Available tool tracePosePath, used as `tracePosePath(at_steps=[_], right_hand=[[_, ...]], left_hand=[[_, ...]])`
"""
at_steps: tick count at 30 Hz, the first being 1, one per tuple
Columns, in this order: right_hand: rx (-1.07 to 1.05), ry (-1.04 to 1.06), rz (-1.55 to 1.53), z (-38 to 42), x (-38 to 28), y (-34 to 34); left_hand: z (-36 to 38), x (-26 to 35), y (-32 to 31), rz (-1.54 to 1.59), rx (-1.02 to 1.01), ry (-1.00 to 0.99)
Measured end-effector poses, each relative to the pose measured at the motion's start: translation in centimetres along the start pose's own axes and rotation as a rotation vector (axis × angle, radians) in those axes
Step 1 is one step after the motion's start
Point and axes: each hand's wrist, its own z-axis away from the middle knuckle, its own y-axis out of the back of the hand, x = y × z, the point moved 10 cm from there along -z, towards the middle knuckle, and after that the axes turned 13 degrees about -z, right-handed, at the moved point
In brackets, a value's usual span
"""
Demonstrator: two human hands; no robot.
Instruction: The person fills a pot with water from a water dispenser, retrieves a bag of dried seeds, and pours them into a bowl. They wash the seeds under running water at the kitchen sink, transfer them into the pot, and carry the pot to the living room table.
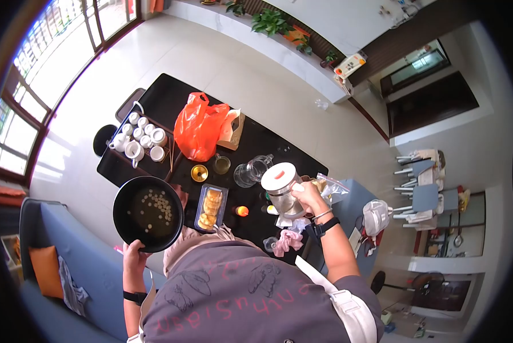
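My left hand (135,255) is closed at the near edge of a round black pan (148,214). Pale round slices sit in a shallow, brownish liquid inside it; whether the pan has a handle is hidden by the hand. On the other side, my right hand (309,198) is wrapped round the white handle of a clear jug (288,203) with a white lid and red knob. Between the hands, a clear plastic box (204,220) holds golden-brown pastries. A small orange-capped bottle (242,211) stands near it. Beyond the jug is a glass pitcher (251,173).
The black table (256,143) carries a tray of white cups (145,134), a red plastic bag (199,128), a gold-coloured dish (199,173) and a glass cup (221,164). A pink scrunchie (288,243) lies near me. Blue sofas (68,246) flank the table.
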Motion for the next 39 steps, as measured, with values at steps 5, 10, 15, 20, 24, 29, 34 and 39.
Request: tracePosePath(at_steps=[5,10,15,20,24,29,34,39], right_hand=[[-0.018,0.038,0.199,-1.1,-3.9,0.2],[-0.006,0.064,0.271,-2.1,-5.5,0.4],[-0.03,0.058,0.321,-2.7,-7.6,0.4],[-0.048,0.014,0.401,-3.6,-8.3,0.4],[-0.083,0.032,0.44,-3.6,-9.2,0.3],[-0.099,0.015,0.438,-4.3,-8.3,0.0],[-0.084,0.017,0.438,-3.4,-9.7,-0.1],[-0.112,0.083,0.379,-2.5,-11.8,-0.5]], left_hand=[[0.4,-0.4,1.0,0.023,0.03,-0.014],[0.3,-1.6,2.7,0.027,0.031,-0.037],[0.5,-1.9,3.0,0.042,0.053,-0.043],[0.7,-2.4,3.2,0.04,0.087,-0.029],[1.0,-2.3,2.8,0.05,0.102,-0.031],[0.8,-2.7,2.8,0.036,0.104,-0.031],[0.4,-2.8,2.5,0.017,0.091,-0.013],[0.3,-2.4,1.7,0.003,0.099,-0.007]])
